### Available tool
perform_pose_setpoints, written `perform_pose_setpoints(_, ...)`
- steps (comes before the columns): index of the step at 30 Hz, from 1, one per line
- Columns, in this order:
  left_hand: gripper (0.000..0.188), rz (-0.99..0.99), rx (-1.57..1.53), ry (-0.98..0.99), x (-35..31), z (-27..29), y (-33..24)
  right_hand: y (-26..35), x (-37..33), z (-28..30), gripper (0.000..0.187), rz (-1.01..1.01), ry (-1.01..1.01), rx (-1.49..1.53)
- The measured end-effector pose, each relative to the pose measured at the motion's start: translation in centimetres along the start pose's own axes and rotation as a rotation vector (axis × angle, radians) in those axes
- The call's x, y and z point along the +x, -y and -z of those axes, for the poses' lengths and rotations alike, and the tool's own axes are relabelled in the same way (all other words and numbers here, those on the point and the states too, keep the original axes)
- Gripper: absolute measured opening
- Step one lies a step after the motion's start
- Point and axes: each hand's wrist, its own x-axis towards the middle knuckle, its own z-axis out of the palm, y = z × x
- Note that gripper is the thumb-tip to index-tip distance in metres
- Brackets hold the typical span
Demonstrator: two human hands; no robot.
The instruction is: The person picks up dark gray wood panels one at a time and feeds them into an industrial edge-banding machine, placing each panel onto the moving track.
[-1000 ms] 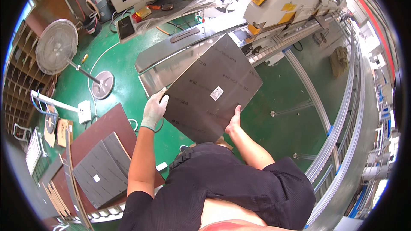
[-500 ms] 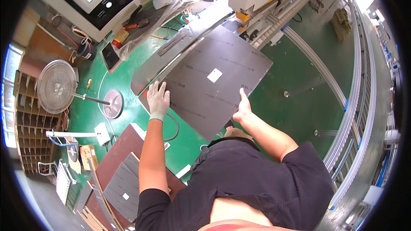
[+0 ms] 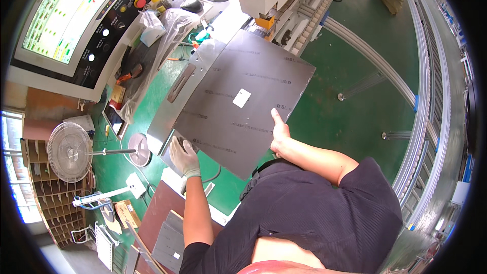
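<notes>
A large dark grey panel (image 3: 223, 122) with a small white label slants across the middle, its left edge along a long metal guide (image 3: 190, 73). At its right edge, my bare right hand (image 3: 280, 134) grips the panel with the thumb on top; the other fingers are hidden underneath. My left hand (image 3: 184, 157), in a pale glove, is by the panel's lower left corner near the guide's end. Its fingers are stretched out, thumb apart, and nothing shows in them.
A control console (image 3: 71, 25) with a lit screen stands upper left. A pedestal fan (image 3: 71, 152) is at the left. More grey panels (image 3: 170, 241) lie on a brown board (image 3: 157, 208) at lower left. Curved metal rails (image 3: 413, 96) run down the right side.
My left hand has moved from lying on the panel down to its lower left corner. My right hand keeps its hold on the right edge. The whole view has shifted.
</notes>
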Motion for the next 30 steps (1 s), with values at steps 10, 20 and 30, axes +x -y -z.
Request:
perform_pose_setpoints(10,0.039,-0.099,0.162,-0.06,-0.1,-0.5,-0.1,13.3,5.0,-2.6,0.071,-0.103,0.05,0.047)
perform_pose_setpoints(20,0.039,-0.104,0.15,-0.057,0.5,-1.3,0.8,22.8,10.3,-2.7,0.05,0.215,0.105,0.11)
perform_pose_setpoints(30,0.039,-0.051,0.167,-0.005,0.9,-0.4,-0.7,20.9,10.7,-1.8,0.057,0.166,0.198,-0.055)
